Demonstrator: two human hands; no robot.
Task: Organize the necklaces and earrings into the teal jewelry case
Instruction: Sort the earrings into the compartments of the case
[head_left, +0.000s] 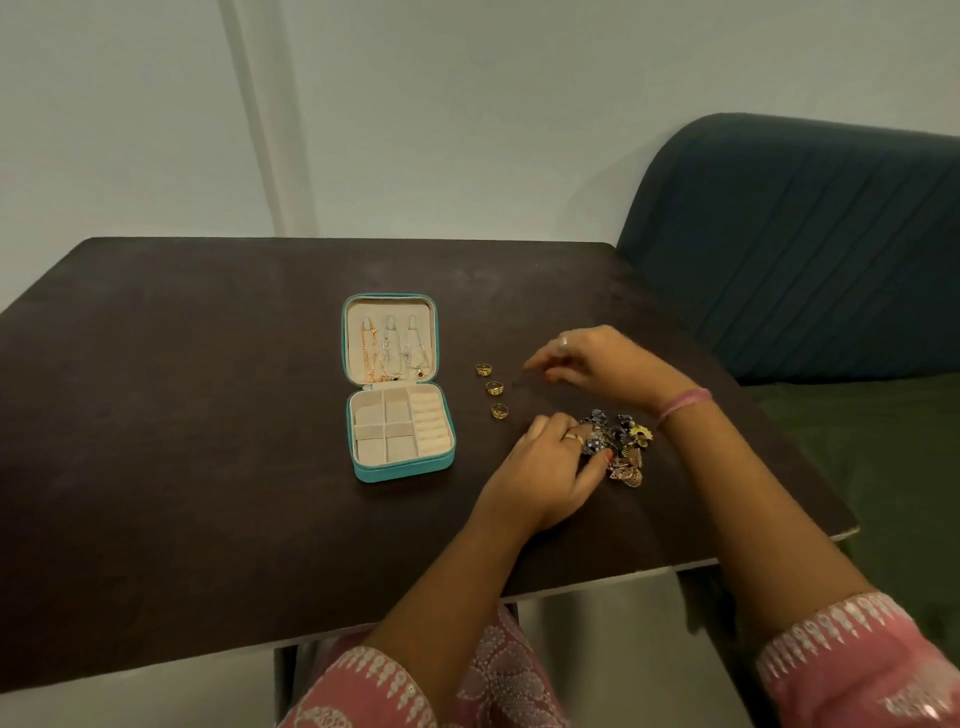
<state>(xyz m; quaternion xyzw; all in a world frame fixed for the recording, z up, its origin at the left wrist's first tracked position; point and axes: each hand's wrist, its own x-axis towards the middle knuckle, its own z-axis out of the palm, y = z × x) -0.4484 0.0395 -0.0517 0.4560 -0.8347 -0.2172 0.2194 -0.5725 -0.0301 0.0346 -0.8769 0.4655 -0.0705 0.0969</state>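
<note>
The teal jewelry case (402, 470) lies open mid-table. Three necklaces (390, 348) hang on hooks in its lid, and the beige compartments in its base hold nothing. Three gold rings (494, 387) lie in a row just right of the case. A pile of earrings (623, 441), dark floral and gold pieces, sits further right. My left hand (550, 462) rests at the pile's left edge, fingers and thumb curled round pieces of it. My right hand (597, 364) hovers beyond the pile, blurred, fingers stretched left toward the rings and holding nothing I can see.
The dark brown table (208, 441) ends close to my body, and its right corner is near my right forearm. A dark teal padded chair (805, 249) stands against the table's right side. A pale wall is behind.
</note>
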